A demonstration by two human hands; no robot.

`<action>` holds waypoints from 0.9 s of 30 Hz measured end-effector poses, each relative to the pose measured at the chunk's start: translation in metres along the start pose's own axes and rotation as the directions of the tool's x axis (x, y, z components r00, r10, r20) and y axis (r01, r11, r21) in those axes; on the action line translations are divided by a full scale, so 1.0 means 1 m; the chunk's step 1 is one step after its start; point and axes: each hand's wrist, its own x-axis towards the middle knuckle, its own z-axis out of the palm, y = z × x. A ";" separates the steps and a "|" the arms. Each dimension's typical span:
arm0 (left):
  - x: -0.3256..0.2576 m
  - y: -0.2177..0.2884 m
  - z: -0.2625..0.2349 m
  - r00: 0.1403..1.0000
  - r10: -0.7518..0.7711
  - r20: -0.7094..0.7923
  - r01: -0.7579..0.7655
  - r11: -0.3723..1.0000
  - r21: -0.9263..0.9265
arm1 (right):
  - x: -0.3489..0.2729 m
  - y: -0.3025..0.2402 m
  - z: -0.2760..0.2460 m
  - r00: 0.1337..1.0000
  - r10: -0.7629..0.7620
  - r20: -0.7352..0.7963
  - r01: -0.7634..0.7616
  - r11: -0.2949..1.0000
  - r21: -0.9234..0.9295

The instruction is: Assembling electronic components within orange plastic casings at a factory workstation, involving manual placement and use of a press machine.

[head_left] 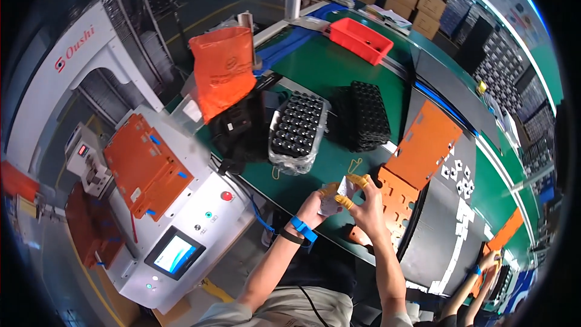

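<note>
My left hand (313, 207) and my right hand (365, 204) meet over the near edge of the green table, both with yellow finger cots. Between them is a small white, flat piece (331, 204), perhaps a sheet or card; its exact kind is too small to tell. The fingers of both hands close on it and cover part of it. Just beyond my hands lies a yellow wire loop (355, 164). To the right of my right hand is an orange fixture plate (396, 200) with cut-outs, its orange lid (425, 143) folded back.
A bagged tray of black round parts (299, 126), stacked black trays (370, 115), an orange bag (223, 71) and a red bin (361, 40) stand on the table. At left is a white machine (200, 230) with a screen. A co-worker's hands (489, 263) work at far right on a dark conveyor (426, 254).
</note>
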 end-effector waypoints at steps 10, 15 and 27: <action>-0.012 0.023 0.029 0.994 -0.107 0.004 0.107 0.989 -0.106 | 0.014 0.018 -0.004 0.997 -0.060 0.039 0.061 0.998 -0.031; -0.027 0.031 0.023 0.998 -0.069 0.007 0.069 0.997 -0.042 | 0.019 0.013 0.002 0.982 -0.022 0.190 0.019 1.000 0.019; -0.048 0.032 -0.035 0.963 0.196 -0.187 -0.206 0.978 -0.038 | 0.061 -0.009 0.054 0.972 -0.230 -0.042 0.219 0.959 -0.179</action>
